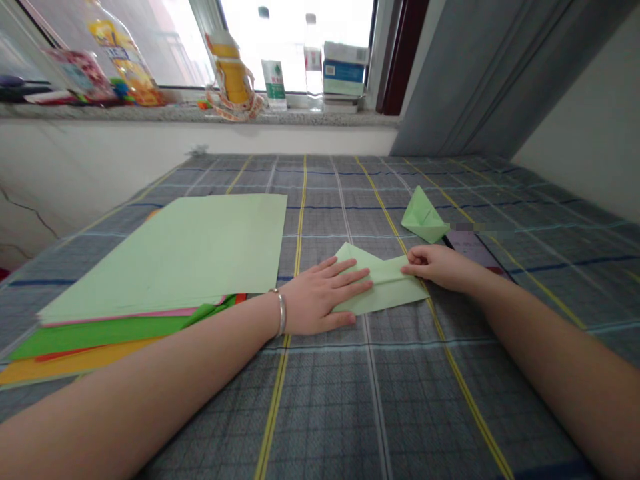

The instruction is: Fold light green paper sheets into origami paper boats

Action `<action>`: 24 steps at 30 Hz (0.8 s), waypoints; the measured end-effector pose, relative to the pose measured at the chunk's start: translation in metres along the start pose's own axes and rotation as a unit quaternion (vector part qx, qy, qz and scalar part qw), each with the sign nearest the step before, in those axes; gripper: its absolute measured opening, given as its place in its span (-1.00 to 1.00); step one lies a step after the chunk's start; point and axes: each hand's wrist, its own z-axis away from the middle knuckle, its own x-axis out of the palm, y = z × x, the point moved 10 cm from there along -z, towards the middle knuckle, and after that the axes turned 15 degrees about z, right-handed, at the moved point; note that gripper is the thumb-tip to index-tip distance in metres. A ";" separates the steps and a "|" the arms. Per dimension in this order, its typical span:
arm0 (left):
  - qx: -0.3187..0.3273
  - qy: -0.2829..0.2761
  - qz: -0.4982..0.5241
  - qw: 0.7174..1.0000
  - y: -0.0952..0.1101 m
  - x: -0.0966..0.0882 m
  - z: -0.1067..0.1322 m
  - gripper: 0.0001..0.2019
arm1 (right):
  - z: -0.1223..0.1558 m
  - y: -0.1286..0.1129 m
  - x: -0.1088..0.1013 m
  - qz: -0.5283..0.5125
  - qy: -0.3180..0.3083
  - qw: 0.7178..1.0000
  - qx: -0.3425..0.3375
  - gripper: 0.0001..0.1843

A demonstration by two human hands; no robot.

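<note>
Left hand (pixel 320 300) on crosswise green paper (pixel 395 287)

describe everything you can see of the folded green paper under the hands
A sheet of pale green paper, matte and thin-looking, lies folded in layers, with a pointed corner at the far side and a straight crease across it. It rests flat on a grey plaid cloth. The left hand lies flat on its left part, fingers spread, while the fingertips of the right hand touch its upper right edge.

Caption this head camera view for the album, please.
Left hand presses folded green paper on plaid cloth; right hand grips its edge.
</note>
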 end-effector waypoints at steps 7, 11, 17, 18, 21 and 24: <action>0.006 0.008 -0.007 1.000 0.001 0.000 0.001 -0.39 | 0.000 0.002 -0.001 0.011 0.012 1.000 0.005 -0.72; 0.007 0.001 -0.005 1.000 0.001 0.001 0.001 -0.38 | 0.000 0.005 -0.002 -0.008 0.031 0.999 0.019 -0.77; 0.004 -0.005 -0.002 1.000 0.002 0.000 -0.001 -0.38 | 0.021 -0.030 -0.035 0.068 0.200 0.976 -0.046 -0.97; 0.004 -0.005 -0.002 1.000 0.002 0.000 -0.001 -0.38 | 0.027 -0.046 -0.037 0.098 0.217 0.968 -0.085 -0.95; 0.002 -0.006 0.002 1.000 0.001 0.001 -0.001 -0.37 | 0.045 -0.094 -0.025 0.175 0.196 0.940 -0.218 -0.86; 0.002 -0.009 0.007 1.000 0.000 0.001 -0.002 -0.36 | 0.053 -0.113 -0.015 0.211 0.183 0.926 -0.254 -0.77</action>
